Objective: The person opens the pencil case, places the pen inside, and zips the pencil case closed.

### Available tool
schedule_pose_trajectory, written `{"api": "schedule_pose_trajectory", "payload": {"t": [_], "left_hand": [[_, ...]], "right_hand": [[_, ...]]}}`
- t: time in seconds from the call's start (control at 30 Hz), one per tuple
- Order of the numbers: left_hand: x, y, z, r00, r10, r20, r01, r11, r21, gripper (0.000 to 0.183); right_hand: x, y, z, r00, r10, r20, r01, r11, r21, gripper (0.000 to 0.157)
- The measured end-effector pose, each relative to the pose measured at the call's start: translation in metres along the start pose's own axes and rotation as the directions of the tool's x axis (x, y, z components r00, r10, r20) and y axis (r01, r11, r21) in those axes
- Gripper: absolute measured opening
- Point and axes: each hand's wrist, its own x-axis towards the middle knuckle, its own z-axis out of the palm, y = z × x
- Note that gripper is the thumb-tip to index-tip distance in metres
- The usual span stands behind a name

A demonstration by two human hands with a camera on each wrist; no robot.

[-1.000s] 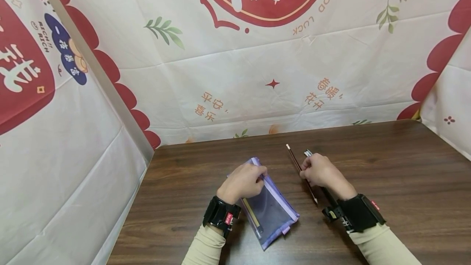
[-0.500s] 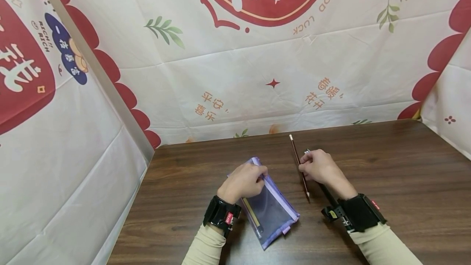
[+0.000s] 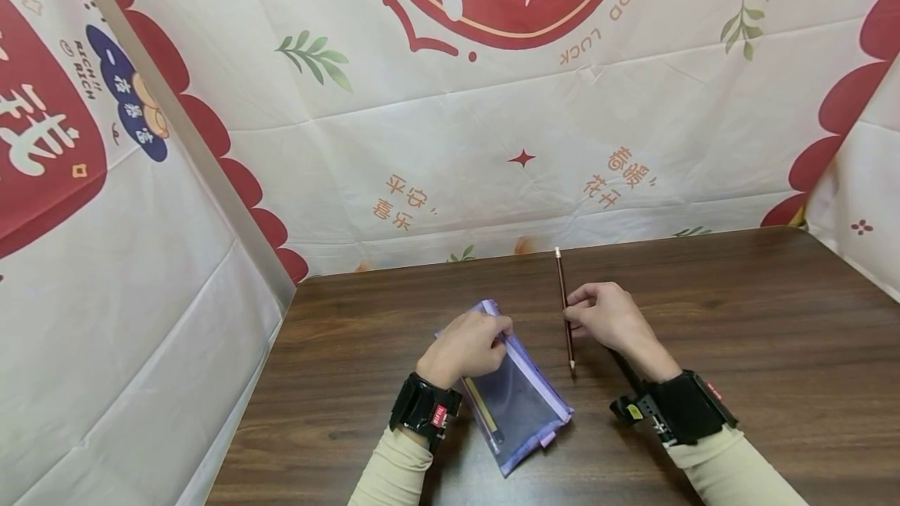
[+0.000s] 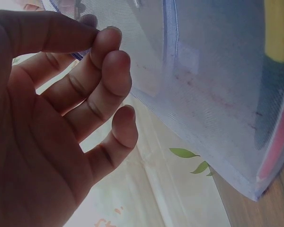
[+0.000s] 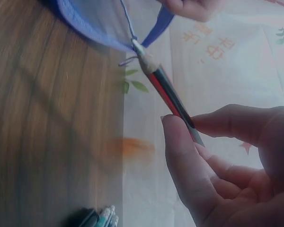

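Note:
My left hand (image 3: 467,346) grips the zip edge of a purple see-through mesh pencil pouch (image 3: 527,412), pinching it between thumb and fingers in the left wrist view. Inside the pouch show a yellow-and-dark stick-like item (image 4: 277,45) and a pink-red one (image 4: 279,132). Right of the pouch, my right hand (image 3: 612,322) pinches a dark pencil (image 3: 562,279) with a white end. Red and black stripes run along this pencil, and its sharpened tip points toward the pouch in the right wrist view. The pencil and pouch are apart in the head view.
A brown wooden table (image 3: 337,381) lies under both hands. Pen-like items (image 5: 102,217) with pale and teal ends lie at the lower edge of the right wrist view, partly cut off. A white printed cloth (image 3: 450,123) hangs behind the table.
My right hand has moved slightly left, and the pencil has shifted away from me and turned more upright in the head view. My left hand and the pouch have stayed in place.

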Motion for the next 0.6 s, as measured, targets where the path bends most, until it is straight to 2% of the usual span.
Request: {"api": "schedule_pose_trajectory", "payload": {"t": [0.23, 0.6], "left_hand": [[-0.001, 0.001, -0.002, 1.0, -0.008, 0.005, 0.008, 1.0, -0.011, 0.011], [0.001, 0.0, -0.001, 1.0, 0.002, 0.004, -0.002, 1.0, -0.007, 0.012]], "right_hand": [[-0.001, -0.004, 0.009, 0.999, -0.035, 0.005, 0.035, 0.998, 0.052, 0.025], [-0.001, -0.005, 0.02, 0.999, -0.043, 0.02, 0.04, 0.994, 0.102, 0.024]]}}
